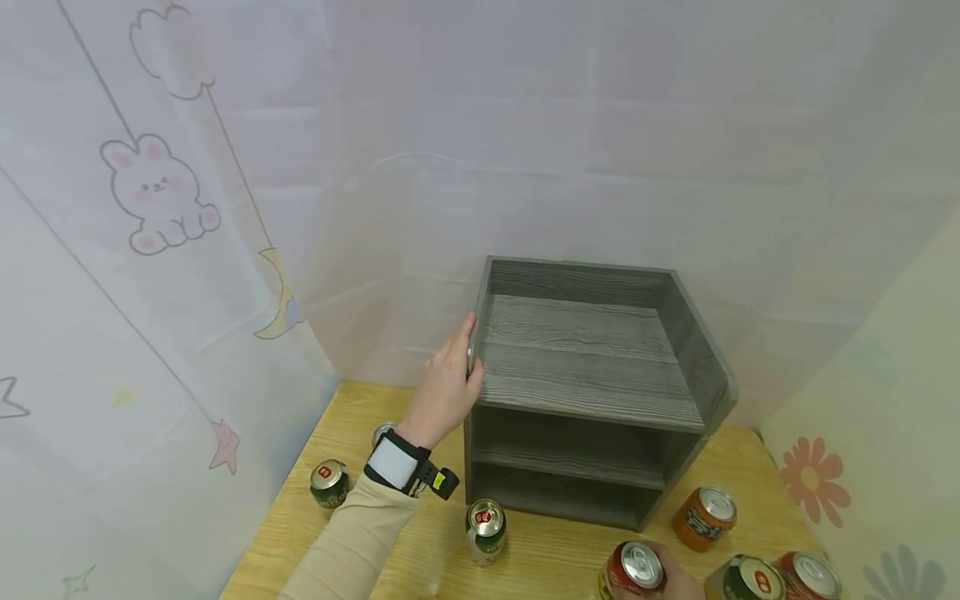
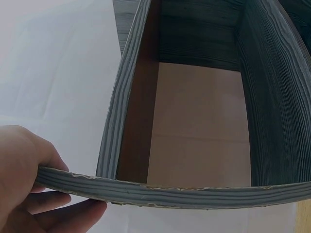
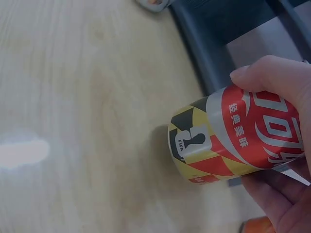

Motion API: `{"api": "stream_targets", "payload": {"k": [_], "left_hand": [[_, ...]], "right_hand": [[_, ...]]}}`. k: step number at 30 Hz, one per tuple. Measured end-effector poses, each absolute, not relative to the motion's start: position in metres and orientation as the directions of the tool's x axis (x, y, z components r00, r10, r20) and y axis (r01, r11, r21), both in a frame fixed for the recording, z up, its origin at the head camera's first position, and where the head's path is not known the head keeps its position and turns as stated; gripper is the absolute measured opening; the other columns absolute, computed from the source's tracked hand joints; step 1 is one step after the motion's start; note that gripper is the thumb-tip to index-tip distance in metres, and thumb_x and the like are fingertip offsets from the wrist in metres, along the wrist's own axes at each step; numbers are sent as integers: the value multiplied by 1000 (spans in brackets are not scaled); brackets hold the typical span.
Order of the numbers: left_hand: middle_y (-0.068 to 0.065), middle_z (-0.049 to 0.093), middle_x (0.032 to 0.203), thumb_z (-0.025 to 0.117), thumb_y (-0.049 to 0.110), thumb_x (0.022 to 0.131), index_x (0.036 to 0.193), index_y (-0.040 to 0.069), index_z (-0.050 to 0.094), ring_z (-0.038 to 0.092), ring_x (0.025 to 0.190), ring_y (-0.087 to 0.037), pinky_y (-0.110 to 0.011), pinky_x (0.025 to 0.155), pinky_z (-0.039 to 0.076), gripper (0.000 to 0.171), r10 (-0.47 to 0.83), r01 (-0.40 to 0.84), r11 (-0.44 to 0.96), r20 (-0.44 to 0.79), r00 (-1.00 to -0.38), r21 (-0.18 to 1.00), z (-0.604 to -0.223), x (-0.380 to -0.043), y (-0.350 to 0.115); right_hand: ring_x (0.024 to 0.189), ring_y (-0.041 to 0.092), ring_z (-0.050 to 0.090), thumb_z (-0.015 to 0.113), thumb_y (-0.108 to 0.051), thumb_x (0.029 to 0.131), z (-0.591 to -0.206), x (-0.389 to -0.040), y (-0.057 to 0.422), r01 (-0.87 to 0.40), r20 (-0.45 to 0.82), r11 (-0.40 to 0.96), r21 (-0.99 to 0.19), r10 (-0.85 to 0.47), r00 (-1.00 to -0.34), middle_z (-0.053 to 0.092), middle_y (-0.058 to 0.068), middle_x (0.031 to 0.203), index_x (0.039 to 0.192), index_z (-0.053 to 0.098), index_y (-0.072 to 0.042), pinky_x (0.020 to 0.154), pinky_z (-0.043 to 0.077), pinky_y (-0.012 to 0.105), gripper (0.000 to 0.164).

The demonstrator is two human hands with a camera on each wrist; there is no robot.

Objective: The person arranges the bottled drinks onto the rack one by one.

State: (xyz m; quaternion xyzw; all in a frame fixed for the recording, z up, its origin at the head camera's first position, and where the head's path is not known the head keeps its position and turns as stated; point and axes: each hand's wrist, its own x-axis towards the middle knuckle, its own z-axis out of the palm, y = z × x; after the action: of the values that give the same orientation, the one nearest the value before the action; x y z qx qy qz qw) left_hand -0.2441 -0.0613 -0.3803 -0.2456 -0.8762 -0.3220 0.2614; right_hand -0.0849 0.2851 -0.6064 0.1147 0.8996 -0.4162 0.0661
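Observation:
A small grey wood-grain shelf unit [image 1: 588,342] stands against the back wall. My left hand [image 1: 447,387] grips the edge of its left side panel, thumb on one side and fingers on the other, as the left wrist view shows close up. My right hand [image 3: 284,87] holds a red cola can [image 3: 238,133] with a yellow, black and red checked band, thumb and fingers round its body. In the head view this cola can [image 1: 637,570] is in front of the shelf unit's right side, and most of the right hand is below the frame edge.
A green can [image 1: 486,533] stands before the shelf unit, another green can [image 1: 329,485] to the left, and a can [image 1: 383,431] partly behind my left wrist. At right are an orange can [image 1: 705,518], a green can [image 1: 745,579] and a red can [image 1: 810,575] on the wooden table [image 1: 420,550].

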Motion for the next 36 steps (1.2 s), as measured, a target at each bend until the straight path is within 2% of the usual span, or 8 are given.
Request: {"api": "stream_targets", "payload": {"k": [3,6,8,10,15,20,30,36], "left_hand": [[-24,45,151,61,0,96,158,-3,30,47,50,-15,-34,68,51,69,263,597,672,614,-745,438,-381,-244,-61],[-24,46,151,62,0,96,157,-3,31,58,62,-20,-36,75,54,69,261,599,674,619,-741,433,-380,-245,-61],[-25,46,150,62,-1,95,157,-3,31,59,64,-22,-38,76,54,69,261,601,672,622,-738,432,-380,-245,-60],[-24,46,150,62,-1,95,157,-4,31,57,61,-20,-37,76,54,69,261,602,673,623,-737,431,-380,-245,-60],[-24,45,151,63,-1,95,156,-5,32,37,46,-9,-31,60,47,69,261,601,670,619,-740,435,-379,-245,-58],[-24,46,150,63,-1,95,156,-4,32,38,47,-9,-30,58,47,69,263,602,674,622,-737,428,-380,-246,-57],[-25,48,149,62,-2,95,155,-5,33,37,46,-8,-28,54,45,67,264,611,669,633,-728,424,-382,-247,-54],[-25,48,148,62,-1,95,156,-4,33,37,47,-7,-28,55,45,67,262,611,674,638,-724,416,-383,-249,-53]], "right_hand": [[81,23,67,94,-32,69,-595,-87,281,236,-190,645,-727,142,-971,70,8,97,131,56,3,67,54,39,81],[82,23,68,93,-31,71,-580,-89,277,219,-170,640,-737,138,-976,70,9,98,132,55,4,67,54,36,80],[86,24,68,93,-29,71,-570,-89,275,184,-136,625,-758,123,-983,70,10,101,132,55,5,68,55,34,79],[88,23,68,94,-28,70,-560,-90,273,142,-87,625,-768,118,-989,70,10,103,132,56,3,68,55,32,79],[79,13,68,97,-32,65,-531,-92,263,6,87,667,-745,106,-990,73,3,99,127,64,-7,64,53,30,75],[79,9,69,100,-29,60,-498,-93,247,-172,309,683,-710,82,-948,74,-3,97,119,69,-14,63,55,30,68],[93,12,70,99,-30,63,-426,-98,229,-288,370,621,-729,2,-929,71,-5,112,127,63,-26,69,57,28,73],[91,10,69,100,-19,62,-398,-107,225,-395,471,585,-708,-27,-882,70,-4,113,131,63,-21,67,57,24,78]]}}
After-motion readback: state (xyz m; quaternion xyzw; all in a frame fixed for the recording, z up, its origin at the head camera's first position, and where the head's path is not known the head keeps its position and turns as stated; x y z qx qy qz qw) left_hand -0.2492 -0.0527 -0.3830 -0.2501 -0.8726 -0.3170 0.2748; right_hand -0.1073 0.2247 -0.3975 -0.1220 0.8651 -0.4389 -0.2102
